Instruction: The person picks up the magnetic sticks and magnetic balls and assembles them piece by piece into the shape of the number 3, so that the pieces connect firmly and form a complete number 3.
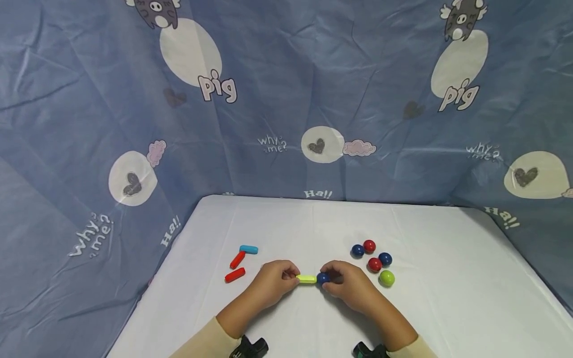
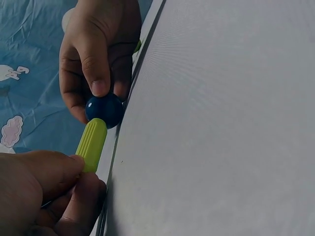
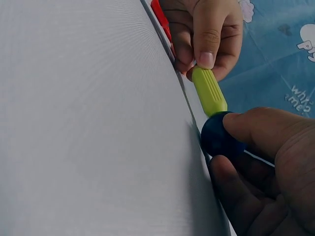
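Between thumb and fingers, my left hand (image 1: 274, 282) pinches one end of a ridged yellow-green stick (image 1: 307, 279). My right hand (image 1: 351, 284) pinches a glossy dark blue ball (image 1: 322, 278). The stick's other end touches the ball, as both wrist views show. In the left wrist view the stick (image 2: 92, 145) slants up to the ball (image 2: 105, 110). Part of the ball is hidden by the right hand's fingers. Both hands are over the middle of the white table, close to each other.
On the left lie a light blue stick (image 1: 248, 249) and two red sticks (image 1: 237, 259) (image 1: 235, 275). Several loose balls sit to the right: red balls (image 1: 369, 246), blue balls (image 1: 385, 259) and a green ball (image 1: 387, 278). A blue printed cloth (image 1: 286, 99) hangs behind the white table (image 1: 268, 214).
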`<state>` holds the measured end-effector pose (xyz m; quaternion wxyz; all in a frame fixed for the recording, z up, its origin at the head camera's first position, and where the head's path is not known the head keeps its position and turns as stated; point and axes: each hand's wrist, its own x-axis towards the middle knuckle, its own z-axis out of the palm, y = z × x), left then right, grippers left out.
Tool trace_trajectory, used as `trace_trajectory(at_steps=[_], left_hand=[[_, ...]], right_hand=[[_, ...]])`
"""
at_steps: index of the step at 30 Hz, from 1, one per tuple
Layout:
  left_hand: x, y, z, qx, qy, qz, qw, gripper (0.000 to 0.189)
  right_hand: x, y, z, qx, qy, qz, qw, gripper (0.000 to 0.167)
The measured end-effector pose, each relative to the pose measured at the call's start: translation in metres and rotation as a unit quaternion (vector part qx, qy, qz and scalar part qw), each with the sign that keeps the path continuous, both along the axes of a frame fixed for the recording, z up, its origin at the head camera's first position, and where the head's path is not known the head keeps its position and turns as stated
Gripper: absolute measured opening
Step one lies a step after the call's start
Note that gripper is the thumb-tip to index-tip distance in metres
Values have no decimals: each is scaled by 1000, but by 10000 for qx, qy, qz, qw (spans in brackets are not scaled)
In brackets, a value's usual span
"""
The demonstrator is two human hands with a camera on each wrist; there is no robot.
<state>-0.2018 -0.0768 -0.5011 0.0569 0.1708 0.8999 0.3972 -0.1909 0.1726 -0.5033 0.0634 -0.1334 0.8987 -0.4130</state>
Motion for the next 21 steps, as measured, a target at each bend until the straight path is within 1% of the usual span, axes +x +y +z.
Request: trace_trajectory(at_steps=[8,11,14,17,21], left_hand=[[-3,2,-4,-43,-67,-46,10000,8],[-5,3,-3,-129,-127,-33,9998,6],[-10,5,2,-180,-230,47,9996,5],[-19,10,9,-147,-355,159,9991,7],[-33,24,20,63,-520,101,9986,11]], right_hand=[[0,3,-1,-7,26,-41,10000,29],[1,5,-1,-19,2,-72,10000,29],[3,7,0,-29,15,-155,9999,29],[6,11,1,-61,61,-205,9998,29],[9,16,0,-61,82,-178,9998,29]])
